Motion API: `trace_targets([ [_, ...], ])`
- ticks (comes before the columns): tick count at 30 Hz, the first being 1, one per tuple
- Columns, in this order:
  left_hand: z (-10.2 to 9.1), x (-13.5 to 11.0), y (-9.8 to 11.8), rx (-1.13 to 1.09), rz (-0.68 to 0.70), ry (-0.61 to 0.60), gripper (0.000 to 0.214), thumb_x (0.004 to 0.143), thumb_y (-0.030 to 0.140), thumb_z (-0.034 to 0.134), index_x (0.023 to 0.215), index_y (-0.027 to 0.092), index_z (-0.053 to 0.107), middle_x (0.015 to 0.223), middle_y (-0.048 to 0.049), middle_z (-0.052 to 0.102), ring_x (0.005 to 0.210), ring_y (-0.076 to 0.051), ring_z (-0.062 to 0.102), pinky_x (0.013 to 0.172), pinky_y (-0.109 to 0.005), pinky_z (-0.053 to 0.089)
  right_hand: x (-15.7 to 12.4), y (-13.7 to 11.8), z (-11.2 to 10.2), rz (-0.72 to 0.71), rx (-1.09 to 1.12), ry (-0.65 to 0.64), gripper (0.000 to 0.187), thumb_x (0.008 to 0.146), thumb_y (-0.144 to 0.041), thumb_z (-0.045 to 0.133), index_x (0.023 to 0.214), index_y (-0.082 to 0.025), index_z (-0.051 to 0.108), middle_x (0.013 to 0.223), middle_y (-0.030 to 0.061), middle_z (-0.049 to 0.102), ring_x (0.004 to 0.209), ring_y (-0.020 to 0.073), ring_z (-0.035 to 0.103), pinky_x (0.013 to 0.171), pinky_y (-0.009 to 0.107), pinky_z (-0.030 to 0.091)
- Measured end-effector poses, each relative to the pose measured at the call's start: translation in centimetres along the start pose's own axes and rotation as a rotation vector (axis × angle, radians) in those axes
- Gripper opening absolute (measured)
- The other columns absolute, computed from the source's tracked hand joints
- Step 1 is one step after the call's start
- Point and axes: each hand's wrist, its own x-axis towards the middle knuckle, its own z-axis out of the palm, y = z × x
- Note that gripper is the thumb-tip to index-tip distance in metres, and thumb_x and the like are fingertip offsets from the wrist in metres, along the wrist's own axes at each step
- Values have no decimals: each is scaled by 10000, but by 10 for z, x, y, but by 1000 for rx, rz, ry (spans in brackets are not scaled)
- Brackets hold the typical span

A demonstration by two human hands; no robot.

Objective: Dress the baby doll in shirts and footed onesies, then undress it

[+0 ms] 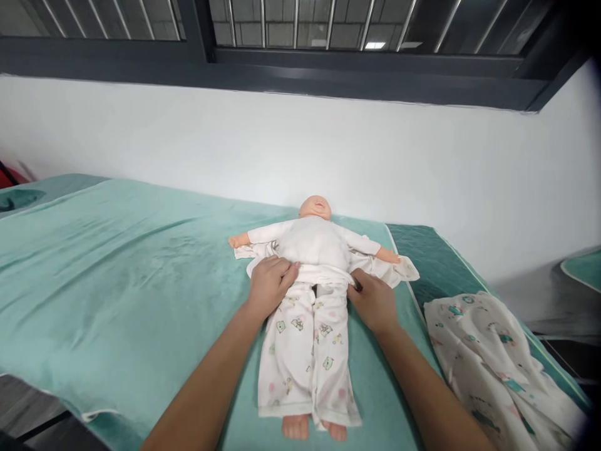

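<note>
A baby doll (312, 241) lies on its back, head toward the wall and arms spread. Its torso and upper arms are white cloth. White printed pants (305, 357) cover its legs, with the feet showing below the cuffs. My left hand (273, 282) has its fingers closed on the waistband (323, 274) at one side of the hips. On the other side my right hand (373, 299) pinches the same waistband. A white garment (379, 269) is spread open under the doll's back and arms.
Beneath the doll is a light green cover (131, 275), with a darker green strip (420, 250) to the right. A crumpled white printed cloth (498, 369) lies at the right edge. Behind stands a white wall (188, 138) under a dark-framed barred window (310, 69).
</note>
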Motion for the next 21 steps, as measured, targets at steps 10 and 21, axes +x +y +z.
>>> trace_targets([
  [10,29,48,-10,149,199,47,421,985,325,441,591,191,506,573,-2,537,608,-148,478,639,-310,329,9,9,5,254,192,33,121,832,-276,500,931,-237,556,706,6,613,638,187,540,567,261,278],
  [21,7,-15,16,9,196,82,391,954,218,482,576,199,385,551,23,421,581,-130,386,606,-297,321,10,8,1,220,327,-30,171,817,-290,521,962,-261,607,783,-8,647,683,176,555,619,273,336],
])
